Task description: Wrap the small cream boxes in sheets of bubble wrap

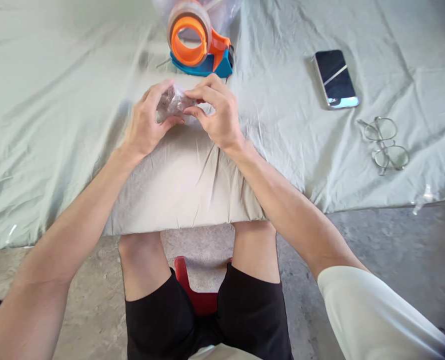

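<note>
Between my two hands, just above the cloth-covered table, is a small crumpled piece of clear plastic wrapping [175,101]; whether anything lies inside it I cannot make out. My left hand [147,116] curves round its left side, thumb below and fingers above. With thumb and fingertips, my right hand [217,107] pinches its right end. Right behind the hands stands an orange and blue tape dispenser [222,50] with a roll of tape [173,30] on it.
A clear plastic bag [226,12] lies behind the dispenser. To the right are a smartphone [335,77] and a pair of glasses [385,142] on the pale tablecloth [57,100]. Scraps of clear tape [424,197] cling near the front edge. A red stool [200,300] is under me.
</note>
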The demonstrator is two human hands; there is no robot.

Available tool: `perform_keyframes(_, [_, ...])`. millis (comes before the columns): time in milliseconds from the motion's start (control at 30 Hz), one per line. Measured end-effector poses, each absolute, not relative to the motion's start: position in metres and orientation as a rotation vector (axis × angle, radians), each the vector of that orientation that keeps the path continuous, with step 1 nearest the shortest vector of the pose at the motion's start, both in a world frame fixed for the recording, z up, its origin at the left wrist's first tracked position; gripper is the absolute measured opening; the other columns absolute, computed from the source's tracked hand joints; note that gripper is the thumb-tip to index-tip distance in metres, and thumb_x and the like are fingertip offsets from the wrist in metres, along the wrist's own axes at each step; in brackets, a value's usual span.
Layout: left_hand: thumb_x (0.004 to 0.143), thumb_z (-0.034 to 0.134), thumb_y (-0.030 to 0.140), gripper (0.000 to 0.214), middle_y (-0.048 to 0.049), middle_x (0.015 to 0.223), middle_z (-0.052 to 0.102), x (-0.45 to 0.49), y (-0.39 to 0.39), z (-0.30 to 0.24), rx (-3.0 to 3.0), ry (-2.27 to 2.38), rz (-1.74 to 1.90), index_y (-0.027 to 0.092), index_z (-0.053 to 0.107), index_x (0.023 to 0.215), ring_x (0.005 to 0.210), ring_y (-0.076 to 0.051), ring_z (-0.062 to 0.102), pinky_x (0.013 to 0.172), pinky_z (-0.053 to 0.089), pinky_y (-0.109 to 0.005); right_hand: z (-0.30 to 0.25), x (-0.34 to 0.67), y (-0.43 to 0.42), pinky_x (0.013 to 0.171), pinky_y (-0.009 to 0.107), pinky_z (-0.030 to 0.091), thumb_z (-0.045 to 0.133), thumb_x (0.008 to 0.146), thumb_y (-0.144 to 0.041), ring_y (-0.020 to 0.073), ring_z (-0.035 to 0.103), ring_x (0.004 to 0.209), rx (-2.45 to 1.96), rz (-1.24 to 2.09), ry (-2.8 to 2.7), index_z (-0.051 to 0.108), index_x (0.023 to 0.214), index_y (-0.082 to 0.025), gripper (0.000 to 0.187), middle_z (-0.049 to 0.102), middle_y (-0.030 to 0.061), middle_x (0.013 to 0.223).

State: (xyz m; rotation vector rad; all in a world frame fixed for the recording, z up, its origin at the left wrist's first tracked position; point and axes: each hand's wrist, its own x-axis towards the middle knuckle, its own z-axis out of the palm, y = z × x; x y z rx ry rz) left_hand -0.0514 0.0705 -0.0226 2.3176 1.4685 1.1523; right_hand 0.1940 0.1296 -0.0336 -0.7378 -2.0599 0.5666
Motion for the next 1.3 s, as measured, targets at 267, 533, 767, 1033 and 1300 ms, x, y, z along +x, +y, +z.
perform_keyframes(267, [0.101,0.08,0.086,0.091,-0.014,0.156,0.076,-0.051,0.071,-0.019,2.32,1.414,1.152,0.024,0.063,0.166,0.132,-0.029,0.076,0.119,0.065,-0.052,-0.03,0.194,0.14,0.094,0.052,0.064,0.044,0.109,-0.095,0.0268,0.075,0.096,-0.634,0.559,-1.951,0.087,0.108,-0.04,0.07,0.082,0.0071,0.105])
perform_keyframes(533, [0.108,0.082,0.067,0.075,-0.0115,0.157,0.074,-0.053,0.074,-0.022,2.379,1.431,1.115,0.026,0.059,0.167,0.137,-0.03,0.073,0.12,0.063,-0.051,-0.02,0.188,0.128,0.09,0.043,0.062,0.027,0.123,-0.072,0.0241,0.073,0.099,-0.577,0.363,-1.97,0.068,0.1,-0.033,0.061,0.077,0.0116,0.106])
perform_keyframes(767, [0.111,0.074,0.075,0.078,-0.0114,0.155,0.07,-0.057,0.077,-0.023,2.478,1.441,1.047,0.029,0.054,0.17,0.142,-0.033,0.069,0.127,0.056,-0.057,-0.019,0.186,0.128,0.095,0.05,0.062,0.025,0.113,-0.086,0.0295,0.068,0.102,-0.724,0.479,-2.022,0.063,0.098,-0.042,0.06,0.076,0.0098,0.112])
perform_keyframes(1033, [0.096,0.078,0.093,0.088,-0.0127,0.145,0.067,-0.051,0.066,-0.018,2.432,1.557,1.125,0.034,0.061,0.16,0.132,-0.035,0.069,0.12,0.061,-0.058,-0.03,0.184,0.132,0.098,0.043,0.067,0.048,0.098,-0.106,0.0231,0.069,0.105,-0.737,0.686,-1.967,0.076,0.108,-0.042,0.071,0.084,0.0024,0.119])
perform_keyframes(1300, [0.093,0.091,0.075,0.071,-0.0072,0.145,0.072,-0.042,0.062,-0.006,2.293,1.661,1.123,0.045,0.067,0.152,0.138,-0.038,0.062,0.126,0.055,-0.062,-0.022,0.186,0.124,0.099,0.042,0.07,0.043,0.099,-0.108,0.0226,0.075,0.106,-0.729,0.759,-1.896,0.079,0.105,-0.038,0.08,0.086,0.0032,0.113])
